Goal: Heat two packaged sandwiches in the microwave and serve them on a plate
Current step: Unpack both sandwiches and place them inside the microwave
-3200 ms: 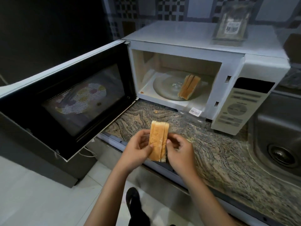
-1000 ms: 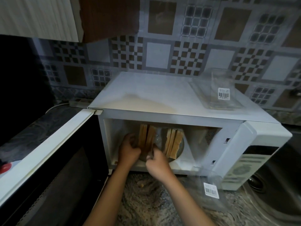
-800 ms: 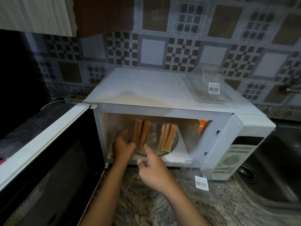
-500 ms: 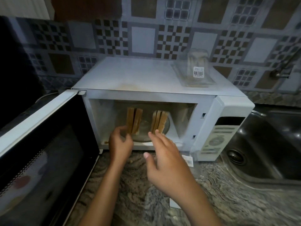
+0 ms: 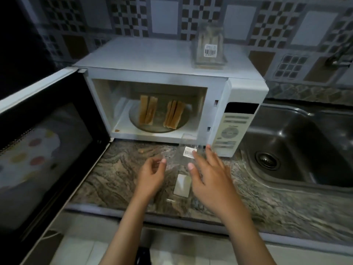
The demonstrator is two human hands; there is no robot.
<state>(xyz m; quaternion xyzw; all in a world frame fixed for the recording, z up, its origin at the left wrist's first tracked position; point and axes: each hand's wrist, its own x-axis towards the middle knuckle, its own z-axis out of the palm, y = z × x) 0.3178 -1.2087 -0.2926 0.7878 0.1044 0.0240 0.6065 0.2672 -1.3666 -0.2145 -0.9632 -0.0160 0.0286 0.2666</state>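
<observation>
Two unwrapped sandwiches stand on edge on the glass turntable (image 5: 133, 119) inside the white microwave (image 5: 172, 60): one on the left (image 5: 148, 109), one on the right (image 5: 174, 114). The microwave door (image 5: 47, 150) hangs wide open to the left. My left hand (image 5: 150, 177) hovers over the counter in front of the cavity, fingers loosely curled, holding nothing. My right hand (image 5: 209, 178) is spread open above a clear empty sandwich wrapper (image 5: 188, 152) lying on the counter; whether it touches the wrapper I cannot tell.
A second clear wrapper with a barcode label (image 5: 209, 48) sits on top of the microwave. A steel sink (image 5: 298, 144) lies to the right. The granite counter (image 5: 118, 176) has a small white label (image 5: 182, 185) and a crumb (image 5: 142, 150).
Both hands carried the second sandwich into the microwave, set it on the turntable to the left of the first, let go, and drew back out over the counter.
</observation>
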